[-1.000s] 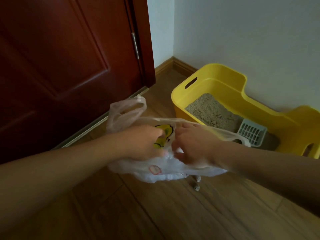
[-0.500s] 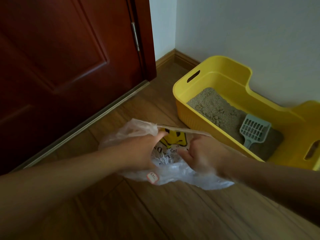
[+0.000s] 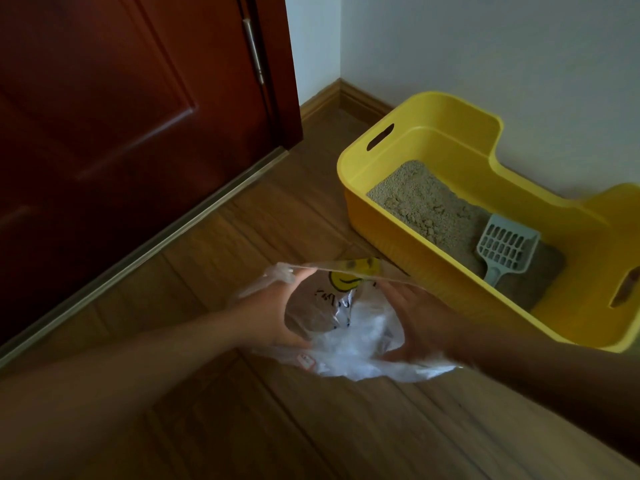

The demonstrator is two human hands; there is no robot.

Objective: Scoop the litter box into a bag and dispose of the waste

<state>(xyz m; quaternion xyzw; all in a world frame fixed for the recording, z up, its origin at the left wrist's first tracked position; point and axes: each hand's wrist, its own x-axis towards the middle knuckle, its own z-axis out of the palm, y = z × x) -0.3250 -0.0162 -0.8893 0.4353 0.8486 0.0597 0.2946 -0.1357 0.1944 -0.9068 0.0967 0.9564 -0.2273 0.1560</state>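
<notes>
A clear plastic bag (image 3: pixel 349 337) with a yellow smiley print lies low over the wooden floor, its mouth stretched wide. My left hand (image 3: pixel 273 317) grips the bag's left edge and my right hand (image 3: pixel 420 327) grips its right edge, holding the opening apart. To the right stands a yellow litter box (image 3: pixel 408 237) against the wall, with grey-brown litter (image 3: pixel 426 206) inside. A pale grey slotted scoop (image 3: pixel 505 249) rests in the litter, handle pointing toward me. The bag's upper rim almost touches the box's near wall.
A dark red wooden door (image 3: pixel 121 116) with a metal threshold strip (image 3: pixel 156 244) fills the left side. White walls meet in the corner behind the box, with a wooden skirting board (image 3: pixel 349 95). Wooden floor (image 3: pixel 311 427) stretches toward me.
My hands lowered the bag toward the floor and pulled its mouth open from a bunched state. The view also shifted, showing more of the litter box and scoop.
</notes>
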